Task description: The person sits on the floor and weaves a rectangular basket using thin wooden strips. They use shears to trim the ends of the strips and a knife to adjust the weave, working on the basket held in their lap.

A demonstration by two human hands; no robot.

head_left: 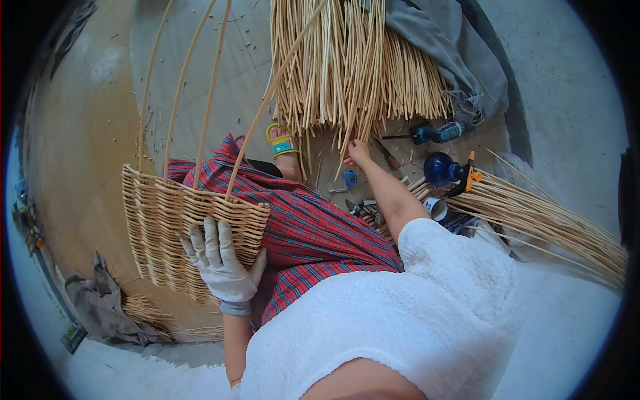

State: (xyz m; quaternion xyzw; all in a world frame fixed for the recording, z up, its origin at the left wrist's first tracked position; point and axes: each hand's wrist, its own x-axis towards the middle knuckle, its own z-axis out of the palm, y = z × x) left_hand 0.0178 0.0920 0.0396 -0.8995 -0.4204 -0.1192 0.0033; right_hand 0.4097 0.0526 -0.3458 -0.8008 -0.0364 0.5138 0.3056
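Where the wickerwork [163,217] sits: against plaid cloth [313,227]
Left hand [227,267]: gloved, spread on its wall
Right hand [358,154]: at rod bundle's lower edge [347,110], grip unclear
Brown floor [80,173]: reaches past wickerwork's left edge

One woven basket [193,230] serves as the landmark, with four stakes [211,93] rising from its upper edge. Two hands are in view: one gloved left hand [223,267] against the basket, one bare right hand [358,153] to its right. Three rod bundles [347,67] lie above right, right and below left of it, their rods too many to count. Also to the basket's right are one drill [437,132], one tape measure [349,178], one red-handled tool [393,161], one blue bottle [440,169] and one yellow sandal [283,145].
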